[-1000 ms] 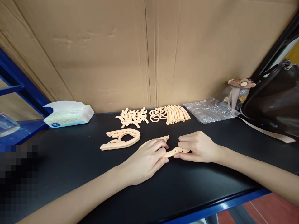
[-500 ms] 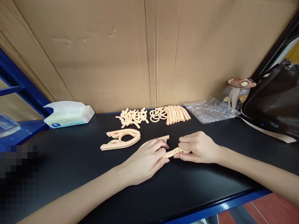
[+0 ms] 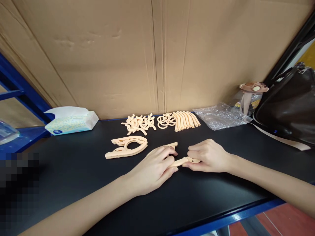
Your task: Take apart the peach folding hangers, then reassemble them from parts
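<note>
My left hand [image 3: 157, 168] is closed around a beige plastic folding hanger [image 3: 180, 162] over the middle of the table. One arm of the hanger sticks out behind the fingers, and the other points toward my right hand [image 3: 209, 156]. That hand is closed too, pinching a small beige end piece [image 3: 194, 160] with a dark hole, which meets the tip of the hanger arm. My palm and fingers hide the hanger's centre. To the left lies a stack of beige folding hangers [image 3: 133, 153], curved with a round opening.
At the back lie a pile of beige hooks [image 3: 140, 124], several thin curved parts [image 3: 166, 121] and a row of beige hanger arms [image 3: 187, 121]. A tissue pack [image 3: 71, 123] is at the left; a clear plastic bag [image 3: 219, 116], a bottle [image 3: 251, 98] and a dark bag [image 3: 287, 108] stand right.
The small hole near the tip of the hanger arm no longer shows where it meets the end piece. Both hands stay nearly in place.
</note>
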Demonstrator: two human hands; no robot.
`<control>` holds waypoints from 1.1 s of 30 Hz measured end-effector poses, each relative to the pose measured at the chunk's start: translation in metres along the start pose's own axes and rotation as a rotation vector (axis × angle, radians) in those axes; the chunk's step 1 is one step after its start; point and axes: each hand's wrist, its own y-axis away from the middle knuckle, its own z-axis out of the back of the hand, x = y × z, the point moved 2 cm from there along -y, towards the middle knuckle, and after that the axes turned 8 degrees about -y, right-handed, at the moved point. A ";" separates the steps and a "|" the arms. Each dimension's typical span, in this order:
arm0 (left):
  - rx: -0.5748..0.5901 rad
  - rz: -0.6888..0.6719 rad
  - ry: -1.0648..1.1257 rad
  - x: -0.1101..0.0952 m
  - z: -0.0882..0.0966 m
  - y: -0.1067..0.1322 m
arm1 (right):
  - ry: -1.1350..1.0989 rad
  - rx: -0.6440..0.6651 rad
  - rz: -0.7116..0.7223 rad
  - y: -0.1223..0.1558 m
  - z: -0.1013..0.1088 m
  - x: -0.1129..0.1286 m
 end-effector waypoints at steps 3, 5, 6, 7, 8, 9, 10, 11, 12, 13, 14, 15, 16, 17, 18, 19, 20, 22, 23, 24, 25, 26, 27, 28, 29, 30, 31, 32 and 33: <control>-0.055 0.038 -0.044 0.001 -0.001 0.000 | -0.021 0.034 -0.002 -0.001 0.001 -0.004; -0.079 0.108 -0.051 0.003 -0.003 0.001 | -0.045 0.063 -0.015 -0.001 0.002 -0.006; -0.081 0.141 -0.040 0.004 -0.003 0.001 | -0.055 0.076 -0.026 -0.001 0.003 -0.007; -0.076 0.166 -0.023 0.004 -0.004 0.001 | -0.062 0.087 -0.036 -0.001 0.005 -0.008; -0.062 0.183 -0.005 0.005 -0.004 0.001 | -0.068 0.095 -0.045 -0.001 0.006 -0.008; -0.052 0.195 0.009 0.005 -0.005 0.001 | -0.075 0.102 -0.050 -0.001 0.008 -0.008; -0.045 0.203 0.020 0.005 -0.005 0.001 | -0.084 0.109 -0.052 -0.001 0.010 -0.007; -0.045 0.211 0.026 0.005 -0.004 0.001 | -0.097 0.117 -0.051 -0.002 0.012 -0.006; -0.048 0.220 0.028 0.005 -0.004 0.001 | -0.111 0.126 -0.050 -0.002 0.014 -0.005; -0.054 0.229 0.027 0.005 -0.004 0.001 | -0.122 0.131 -0.053 -0.003 0.015 -0.004; -0.059 0.237 0.023 0.005 -0.003 0.001 | -0.129 0.134 -0.059 -0.004 0.017 -0.003; -0.061 0.243 0.015 0.005 -0.003 0.001 | -0.133 0.136 -0.069 -0.005 0.019 -0.003; -0.062 0.248 0.005 0.005 -0.003 0.001 | -0.134 0.134 -0.082 -0.006 0.020 -0.003; -0.063 0.252 -0.004 0.005 -0.003 0.001 | -0.134 0.126 -0.094 -0.006 0.021 -0.004; -0.064 0.250 -0.012 0.006 -0.003 0.001 | -0.135 0.115 -0.102 -0.006 0.022 -0.006; -0.063 0.245 -0.017 0.006 -0.003 0.001 | -0.133 0.099 -0.110 -0.006 0.022 -0.008; -0.061 0.242 -0.022 0.006 -0.004 0.002 | -0.126 0.082 -0.116 -0.006 0.022 -0.010; -0.056 0.246 -0.026 0.007 -0.005 0.002 | -0.099 0.052 -0.138 -0.004 0.021 -0.016; -0.052 0.254 -0.025 0.008 -0.006 0.002 | -0.084 0.048 -0.152 -0.003 0.020 -0.019; -0.049 0.263 -0.025 0.008 -0.007 0.002 | -0.075 0.052 -0.169 -0.001 0.019 -0.022; -0.046 0.268 -0.028 0.009 -0.007 0.002 | -0.073 0.061 -0.185 0.000 0.017 -0.025; -0.042 0.265 -0.038 0.009 -0.008 0.002 | -0.080 0.075 -0.201 0.001 0.016 -0.027; -0.037 0.259 -0.052 0.009 -0.008 0.001 | -0.095 0.091 -0.217 0.002 0.015 -0.029; -0.031 0.253 -0.068 0.009 -0.009 0.001 | -0.114 0.107 -0.231 0.003 0.015 -0.030; -0.022 0.250 -0.084 0.010 -0.009 0.000 | -0.136 0.122 -0.244 0.003 0.015 -0.030; -0.012 0.250 -0.096 0.010 -0.009 0.000 | -0.158 0.136 -0.255 0.004 0.016 -0.030; 0.000 0.253 -0.103 0.010 -0.010 0.000 | -0.178 0.149 -0.265 0.003 0.016 -0.029; 0.012 0.255 -0.106 0.010 -0.010 0.000 | -0.194 0.160 -0.272 0.003 0.017 -0.028; 0.022 0.257 -0.108 0.010 -0.010 0.000 | -0.208 0.170 -0.272 0.002 0.018 -0.026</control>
